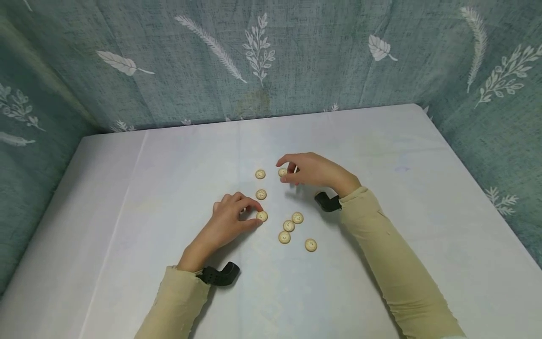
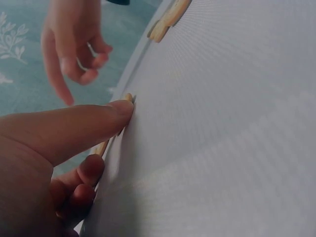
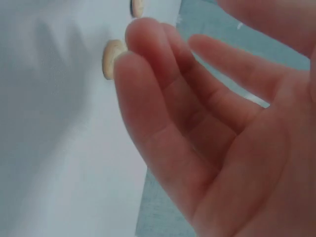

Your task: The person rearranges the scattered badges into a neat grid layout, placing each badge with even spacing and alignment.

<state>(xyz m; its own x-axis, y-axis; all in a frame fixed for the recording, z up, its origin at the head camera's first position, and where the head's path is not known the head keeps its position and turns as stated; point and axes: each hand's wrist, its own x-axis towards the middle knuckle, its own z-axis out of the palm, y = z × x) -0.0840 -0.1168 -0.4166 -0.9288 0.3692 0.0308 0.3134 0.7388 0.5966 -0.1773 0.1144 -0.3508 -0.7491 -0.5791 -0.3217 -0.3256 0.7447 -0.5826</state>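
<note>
In the head view, my left hand [image 1: 233, 217] pinches a round wooden button [image 1: 262, 216] at the table surface, index finger at its far edge and thumb at its near edge. The left wrist view shows the thumb [image 2: 84, 126] against that button, most of it hidden. My right hand [image 1: 319, 173] hovers just over the table, thumb and fingers apart, beside another button [image 1: 282, 172]. In the right wrist view that button [image 3: 111, 60] lies past the fingertips, partly covered by them. Two more buttons, a far one [image 1: 260, 174] and a nearer one [image 1: 261, 194], line up beyond the left hand's button.
Three buttons sit touching in a slanted row, the middle one [image 1: 289, 226] between the others. A single button [image 1: 311, 245] lies to their right, nearer me. A white cloth [image 1: 169, 188] covers the table, and a green leaf-patterned curtain [image 1: 296, 56] hangs behind its far edge.
</note>
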